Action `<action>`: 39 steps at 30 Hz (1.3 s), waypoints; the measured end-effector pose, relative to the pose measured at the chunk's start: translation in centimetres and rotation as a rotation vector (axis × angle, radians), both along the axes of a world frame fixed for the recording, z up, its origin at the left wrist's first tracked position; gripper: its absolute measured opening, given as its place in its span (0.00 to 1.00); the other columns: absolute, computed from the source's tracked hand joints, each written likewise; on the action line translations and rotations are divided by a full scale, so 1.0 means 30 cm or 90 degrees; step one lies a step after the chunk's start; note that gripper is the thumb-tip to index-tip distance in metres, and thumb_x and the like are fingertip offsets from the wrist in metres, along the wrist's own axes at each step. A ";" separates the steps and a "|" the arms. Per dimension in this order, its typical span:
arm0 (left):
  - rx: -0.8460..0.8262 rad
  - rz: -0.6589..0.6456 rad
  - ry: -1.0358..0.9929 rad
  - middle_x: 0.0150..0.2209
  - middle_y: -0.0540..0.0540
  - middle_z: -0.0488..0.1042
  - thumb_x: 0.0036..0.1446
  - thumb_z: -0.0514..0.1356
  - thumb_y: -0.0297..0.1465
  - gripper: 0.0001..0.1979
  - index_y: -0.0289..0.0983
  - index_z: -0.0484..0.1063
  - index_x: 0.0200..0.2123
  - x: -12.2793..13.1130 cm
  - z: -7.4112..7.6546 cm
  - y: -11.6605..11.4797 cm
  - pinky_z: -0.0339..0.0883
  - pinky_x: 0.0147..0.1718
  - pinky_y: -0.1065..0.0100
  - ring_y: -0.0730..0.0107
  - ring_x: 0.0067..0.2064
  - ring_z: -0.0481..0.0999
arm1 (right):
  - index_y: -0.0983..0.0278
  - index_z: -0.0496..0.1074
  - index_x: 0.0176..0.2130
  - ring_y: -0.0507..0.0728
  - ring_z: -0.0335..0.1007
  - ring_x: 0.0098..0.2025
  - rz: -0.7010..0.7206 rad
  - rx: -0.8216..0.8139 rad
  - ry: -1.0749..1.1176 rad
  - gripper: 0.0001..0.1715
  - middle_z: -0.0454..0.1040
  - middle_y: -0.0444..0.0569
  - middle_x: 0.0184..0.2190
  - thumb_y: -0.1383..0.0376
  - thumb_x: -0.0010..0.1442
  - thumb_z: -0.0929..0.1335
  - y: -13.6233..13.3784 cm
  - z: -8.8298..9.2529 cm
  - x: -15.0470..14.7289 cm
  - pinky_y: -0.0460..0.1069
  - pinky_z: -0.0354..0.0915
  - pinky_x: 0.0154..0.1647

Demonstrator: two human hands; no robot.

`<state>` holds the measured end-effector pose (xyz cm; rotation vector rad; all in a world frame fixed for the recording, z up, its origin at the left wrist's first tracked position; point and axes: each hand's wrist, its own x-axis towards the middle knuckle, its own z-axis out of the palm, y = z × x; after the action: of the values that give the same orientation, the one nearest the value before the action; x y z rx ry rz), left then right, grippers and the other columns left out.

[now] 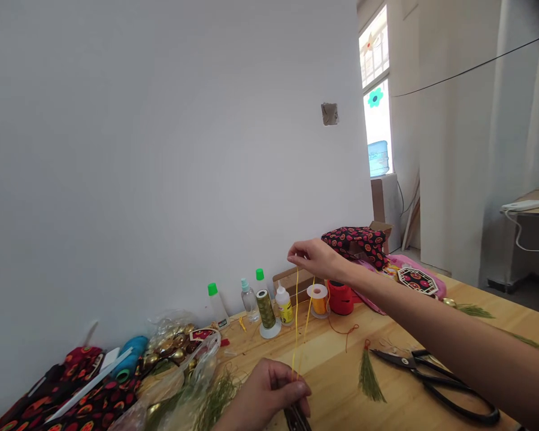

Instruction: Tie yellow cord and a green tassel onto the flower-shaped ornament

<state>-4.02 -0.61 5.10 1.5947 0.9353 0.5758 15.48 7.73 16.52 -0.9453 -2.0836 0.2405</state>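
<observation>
In the lower centre of the frame, a yellow cord (296, 314) ran in two strands between the hands. Above, the right hand (317, 257) pinched its upper part; at the bottom edge, the left hand (276, 392) gripped its lower part and a dark object (297, 417), too cropped to identify. The cord seemed light, limp and perhaps slippery, best taken in fingertips near each end.

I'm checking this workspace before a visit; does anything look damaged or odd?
Yes: the square hole in the wall looks odd, rough inside, with no cover. No liquid spill shows, and the yellow thread between the left hand and right hand shows no visible break.
</observation>
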 end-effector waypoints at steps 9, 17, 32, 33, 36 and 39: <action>0.045 0.045 0.105 0.16 0.52 0.68 0.43 0.59 0.42 0.18 0.31 0.71 0.18 -0.097 0.078 0.064 0.50 0.22 0.74 0.78 0.20 0.59 | 0.69 0.70 0.35 0.46 0.48 0.16 -0.053 -0.076 0.051 0.16 0.53 0.37 0.13 0.61 0.49 0.64 0.008 -0.237 0.153 0.42 0.45 0.17; 0.059 0.029 0.138 0.16 0.52 0.67 0.43 0.58 0.45 0.19 0.32 0.73 0.22 -0.104 0.097 0.084 0.53 0.27 0.73 0.75 0.22 0.60 | 0.67 0.70 0.28 0.48 0.49 0.18 -0.203 -0.050 0.205 0.16 0.53 0.38 0.14 0.57 0.49 0.62 0.056 -0.316 0.287 0.43 0.48 0.18; 0.086 0.025 0.122 0.18 0.49 0.67 0.45 0.56 0.44 0.21 0.32 0.71 0.16 -0.104 0.148 0.048 0.54 0.30 0.72 0.70 0.28 0.64 | 0.63 0.73 0.31 0.58 0.62 0.39 -0.118 0.082 0.013 0.13 0.70 0.52 0.36 0.58 0.50 0.64 -0.023 -0.351 0.143 0.52 0.55 0.41; 0.081 0.017 0.119 0.18 0.49 0.67 0.46 0.56 0.44 0.21 0.32 0.71 0.16 -0.099 0.149 0.049 0.53 0.29 0.72 0.71 0.27 0.63 | 0.62 0.73 0.33 0.57 0.61 0.42 -0.075 0.066 0.028 0.14 0.70 0.52 0.38 0.59 0.53 0.62 -0.053 -0.342 0.098 0.52 0.54 0.43; 0.074 -0.009 0.127 0.17 0.51 0.65 0.46 0.55 0.43 0.20 0.32 0.72 0.16 -0.084 0.154 0.054 0.52 0.29 0.72 0.73 0.25 0.61 | 0.60 0.69 0.41 0.55 0.61 0.44 0.097 -0.017 0.029 0.16 0.70 0.48 0.39 0.61 0.58 0.57 -0.139 -0.316 -0.038 0.53 0.50 0.48; 0.078 -0.028 0.130 0.19 0.51 0.66 0.47 0.55 0.43 0.19 0.33 0.72 0.16 -0.075 0.162 0.056 0.52 0.29 0.73 0.73 0.26 0.61 | 0.64 0.70 0.36 0.51 0.63 0.32 0.237 -0.174 -0.011 0.19 0.69 0.45 0.27 0.61 0.60 0.55 -0.174 -0.307 -0.127 0.51 0.55 0.43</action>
<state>-6.27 1.05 9.97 1.8050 1.0292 0.4529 11.67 2.51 7.30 -0.7065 -2.2704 0.7269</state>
